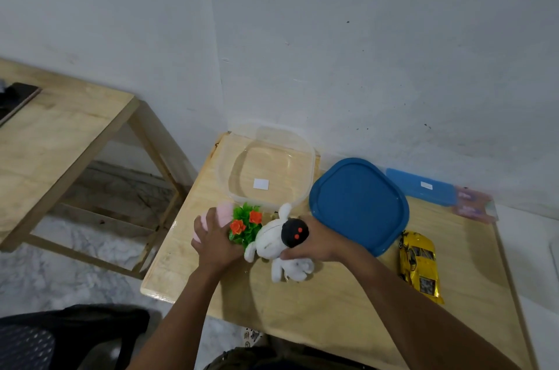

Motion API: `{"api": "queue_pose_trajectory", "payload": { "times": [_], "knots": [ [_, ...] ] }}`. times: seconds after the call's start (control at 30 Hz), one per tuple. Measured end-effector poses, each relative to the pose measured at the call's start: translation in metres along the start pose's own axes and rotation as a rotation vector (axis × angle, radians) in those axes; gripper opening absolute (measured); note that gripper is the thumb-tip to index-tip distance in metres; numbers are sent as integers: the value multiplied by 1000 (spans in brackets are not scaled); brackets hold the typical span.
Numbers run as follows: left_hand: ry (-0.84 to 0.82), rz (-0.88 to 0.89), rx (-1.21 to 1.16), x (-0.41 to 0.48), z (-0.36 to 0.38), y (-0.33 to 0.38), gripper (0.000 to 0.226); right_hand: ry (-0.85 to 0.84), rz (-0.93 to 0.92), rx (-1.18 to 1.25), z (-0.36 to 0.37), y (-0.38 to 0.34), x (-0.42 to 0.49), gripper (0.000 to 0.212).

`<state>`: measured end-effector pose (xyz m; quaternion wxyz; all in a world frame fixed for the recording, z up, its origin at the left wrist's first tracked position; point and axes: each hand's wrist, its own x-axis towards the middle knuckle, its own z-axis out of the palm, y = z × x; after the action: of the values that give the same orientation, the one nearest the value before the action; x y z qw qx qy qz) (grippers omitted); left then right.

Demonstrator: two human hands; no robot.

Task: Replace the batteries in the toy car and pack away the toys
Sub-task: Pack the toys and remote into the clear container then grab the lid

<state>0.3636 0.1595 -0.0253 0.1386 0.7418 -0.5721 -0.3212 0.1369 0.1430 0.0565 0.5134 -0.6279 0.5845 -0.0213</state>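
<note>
Fingers of the right hand [317,241] clamp the white plush toy [272,241]; left hand [216,244] grips the pink toy [219,216].

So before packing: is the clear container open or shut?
Open: the clear container has no lid; its blue lid lies beside it.

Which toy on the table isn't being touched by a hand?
The shiny yellow toy car, alone at the table's right. The white plush doll is in the right hand; the left hand covers the pink toy.
</note>
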Motion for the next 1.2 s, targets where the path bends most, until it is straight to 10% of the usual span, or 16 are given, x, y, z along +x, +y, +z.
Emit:
{"api": "queue_pose_trajectory", "payload": {
  "times": [0.3,0.6,1.2],
  "knots": [
    [-14,8,18,2,0,-2,74,-12,46,57,24,21,25,97],
    [-3,29,-110,-12,-18,12,92,103,-15,131,40,16,6,53],
    [114,125,-73,-14,-27,0,90,250,-108,470,21,24,-12,81]
  ]
}}
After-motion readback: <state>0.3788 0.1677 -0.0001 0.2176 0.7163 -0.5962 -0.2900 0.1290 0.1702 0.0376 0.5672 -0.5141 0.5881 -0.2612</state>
